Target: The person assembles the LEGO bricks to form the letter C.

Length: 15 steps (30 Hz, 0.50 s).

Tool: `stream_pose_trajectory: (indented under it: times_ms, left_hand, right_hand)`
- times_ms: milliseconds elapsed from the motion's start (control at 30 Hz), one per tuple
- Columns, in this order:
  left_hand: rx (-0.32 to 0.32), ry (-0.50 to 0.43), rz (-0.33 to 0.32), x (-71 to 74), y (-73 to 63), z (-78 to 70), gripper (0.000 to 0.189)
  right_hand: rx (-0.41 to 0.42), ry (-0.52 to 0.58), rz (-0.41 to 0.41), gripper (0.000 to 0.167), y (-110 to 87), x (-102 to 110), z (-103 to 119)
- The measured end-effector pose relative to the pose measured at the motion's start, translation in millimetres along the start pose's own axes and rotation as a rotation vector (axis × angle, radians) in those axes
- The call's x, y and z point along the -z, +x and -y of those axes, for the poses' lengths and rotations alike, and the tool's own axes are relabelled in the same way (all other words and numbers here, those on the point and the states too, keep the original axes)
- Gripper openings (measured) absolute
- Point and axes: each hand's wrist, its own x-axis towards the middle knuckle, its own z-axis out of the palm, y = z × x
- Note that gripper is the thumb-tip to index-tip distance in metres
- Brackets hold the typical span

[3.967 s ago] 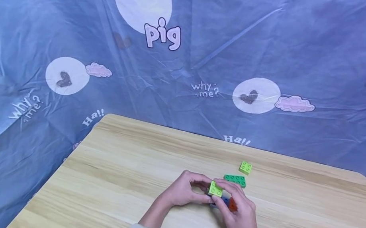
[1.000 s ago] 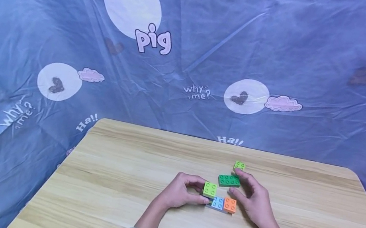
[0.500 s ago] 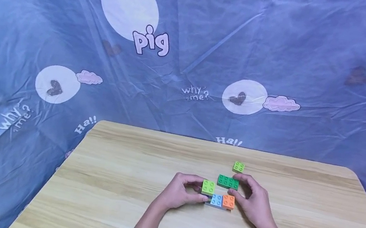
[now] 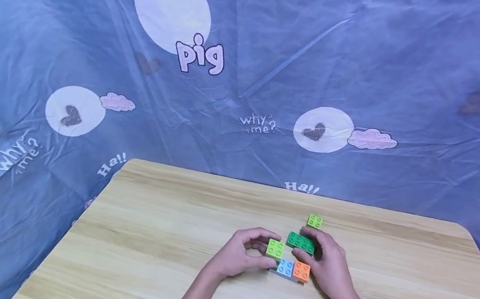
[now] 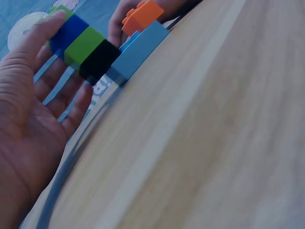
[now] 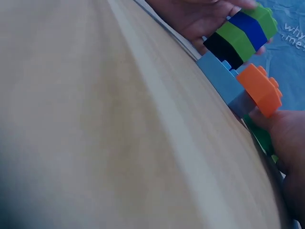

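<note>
My left hand (image 4: pixel 241 255) holds a small tower of building bricks, its thumb on the near side and fingers behind. The tower (image 5: pixel 83 43) stacks lime, blue, lime and black bricks. It stands on the left end of a light blue brick (image 4: pixel 285 267), whose right end bears an orange brick (image 4: pixel 301 271). Just behind these, a long dark green brick (image 4: pixel 300 241) lies on the table, and my right hand (image 4: pixel 331 265) grips its right end between thumb and fingers. In the right wrist view the right thumb hides much of the green brick (image 6: pixel 259 133).
A loose lime brick (image 4: pixel 315 221) lies behind the green one, close to the right fingertips. The wooden table (image 4: pixel 161 221) ends at its far edge before a blue printed cloth (image 4: pixel 235 64).
My right hand has left the tower, reached near the loose lime brick, then come back and left around the green brick, which looks slightly turned. The left hand stays at the tower.
</note>
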Motion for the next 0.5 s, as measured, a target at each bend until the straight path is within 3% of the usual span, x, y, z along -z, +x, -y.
stream_pose_trajectory:
  times_ms: [300,500]
  left_hand:
    - [-0.044,-0.119,0.043,-13.3,2.8,1.9,0.039]
    - [-0.049,-0.066,0.004,-11.6,3.2,-0.2,0.039]
  right_hand:
    - [0.013,0.002,0.026,0.041,10.3,-5.0,-2.5]
    - [-0.028,0.119,-0.027,0.047,9.3,-4.2,-2.5]
